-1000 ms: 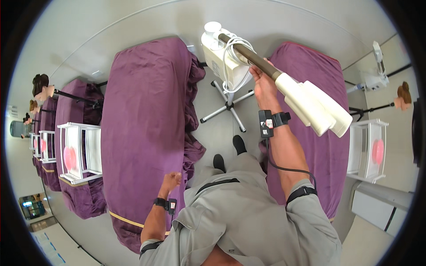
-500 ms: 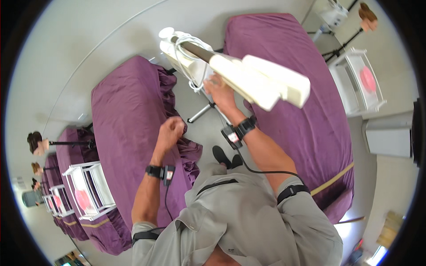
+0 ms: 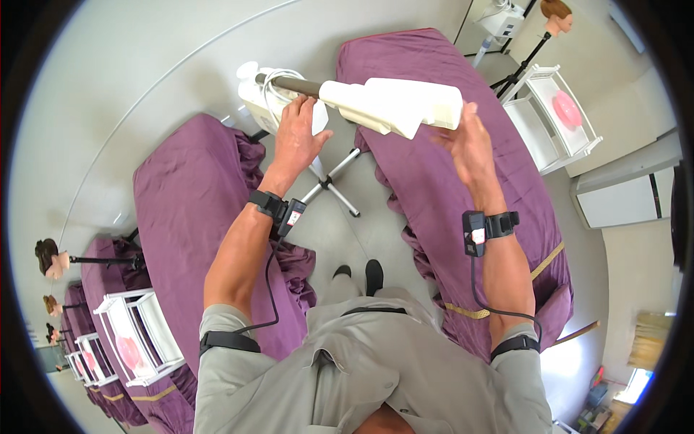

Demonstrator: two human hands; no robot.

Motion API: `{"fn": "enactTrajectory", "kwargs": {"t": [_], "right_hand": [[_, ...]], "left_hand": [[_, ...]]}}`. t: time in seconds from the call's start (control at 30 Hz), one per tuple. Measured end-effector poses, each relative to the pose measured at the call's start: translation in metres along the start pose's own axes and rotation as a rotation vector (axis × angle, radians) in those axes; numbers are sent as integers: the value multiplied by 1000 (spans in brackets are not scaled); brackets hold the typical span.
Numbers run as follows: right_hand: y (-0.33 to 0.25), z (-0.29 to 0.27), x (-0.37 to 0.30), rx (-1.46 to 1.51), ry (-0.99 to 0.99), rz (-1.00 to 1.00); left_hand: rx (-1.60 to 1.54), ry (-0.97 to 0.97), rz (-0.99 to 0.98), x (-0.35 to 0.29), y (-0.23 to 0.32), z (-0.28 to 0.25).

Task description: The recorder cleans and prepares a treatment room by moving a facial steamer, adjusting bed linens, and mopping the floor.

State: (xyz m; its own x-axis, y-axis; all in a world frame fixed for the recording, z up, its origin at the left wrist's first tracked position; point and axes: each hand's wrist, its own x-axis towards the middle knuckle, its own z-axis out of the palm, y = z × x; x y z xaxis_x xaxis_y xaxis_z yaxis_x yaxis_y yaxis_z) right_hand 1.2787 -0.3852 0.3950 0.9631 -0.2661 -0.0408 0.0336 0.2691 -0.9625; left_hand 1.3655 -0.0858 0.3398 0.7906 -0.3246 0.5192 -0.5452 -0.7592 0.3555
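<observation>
A white floor-standing appliance has a long white head (image 3: pixel 405 105) on a dark arm bar (image 3: pixel 296 85), with a loop of white cable (image 3: pixel 271 90) around the bar. My left hand (image 3: pixel 293 145) is raised just below the bar, in front of the white body, thumb spread from the fingers; whether the fingertips touch the bar I cannot tell. Beside the right end of the head is my right hand (image 3: pixel 473 155), fingers apart and partly blurred; nothing is gripped in it. The appliance's metal legs (image 3: pixel 327 182) stand on the floor between two beds.
Purple-covered beds stand at left (image 3: pixel 195 195) and right (image 3: pixel 506 166). White trolleys with pink bowls are at right (image 3: pixel 538 119) and left (image 3: pixel 144 325). Mannequin heads sit on stands, one at upper right (image 3: pixel 557 18). Cables run along both my forearms.
The white head has swung leftward and now lies nearly level. My left hand rose to the bar; my right hand moved from beneath the arm to the head's right end.
</observation>
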Motion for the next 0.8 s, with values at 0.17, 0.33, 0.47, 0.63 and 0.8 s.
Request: {"fn": "enactTrajectory", "kwargs": {"t": [0.17, 0.33, 0.47, 0.63, 0.8], "right_hand": [[-9, 15, -15, 113, -128, 76], [-19, 28, -34, -27, -35, -53], [-22, 48, -50, -266, 68, -88], [-19, 61, -67, -345, 187, -73], [-20, 74, -76, -382, 213, -82]], "left_hand": [[-110, 70, -105, 6, -12, 0], [-591, -33, -485, -4, -43, -2], [-1457, -167, -860, -11, -86, 21], [-2000, -209, -919, 13, -76, 38], [-2243, 9, -1122, 38, -56, 46]]}}
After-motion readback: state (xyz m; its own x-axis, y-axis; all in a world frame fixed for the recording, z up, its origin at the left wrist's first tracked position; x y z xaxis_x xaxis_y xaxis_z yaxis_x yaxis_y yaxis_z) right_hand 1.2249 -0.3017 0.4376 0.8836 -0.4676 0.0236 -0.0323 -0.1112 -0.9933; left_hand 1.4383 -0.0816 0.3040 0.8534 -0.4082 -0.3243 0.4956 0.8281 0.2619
